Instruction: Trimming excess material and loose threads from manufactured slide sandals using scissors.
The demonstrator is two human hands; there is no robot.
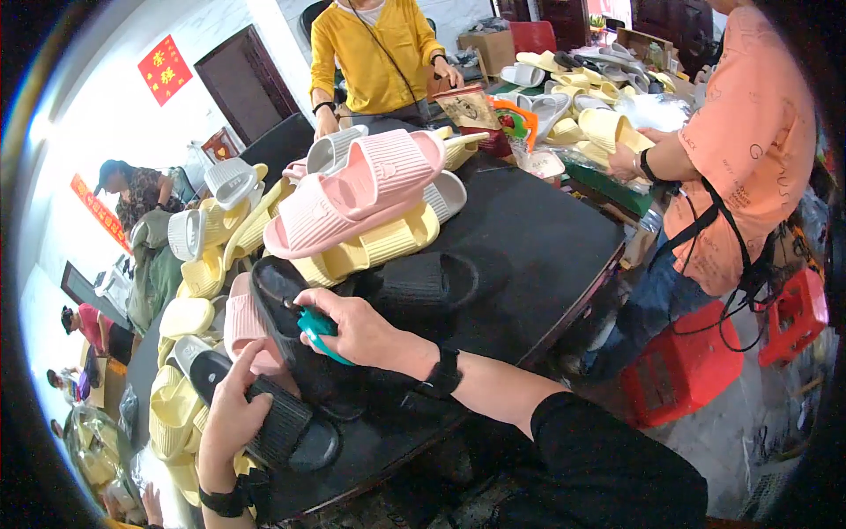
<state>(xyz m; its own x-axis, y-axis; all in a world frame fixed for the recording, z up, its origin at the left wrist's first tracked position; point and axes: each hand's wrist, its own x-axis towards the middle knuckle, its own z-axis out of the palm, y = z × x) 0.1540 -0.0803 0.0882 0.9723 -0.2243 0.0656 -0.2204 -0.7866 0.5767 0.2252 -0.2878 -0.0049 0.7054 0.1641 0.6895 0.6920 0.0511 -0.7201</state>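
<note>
left hand (233,407) grip closed on a black slide sandal (264,414) near the surface (529,256) front edge; right hand (352,328) grip closed around a teal tool (315,328) above it.

a slipper workshop: heaped foam slippers (352,198) on a black worktable (529,238), workers around.

Teal tool (319,333) mostly hidden in right hand (357,326).

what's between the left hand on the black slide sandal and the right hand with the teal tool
In the head view, only black ribbed slide sandals lie between the left hand and the right hand, which grips a teal tool.
</note>
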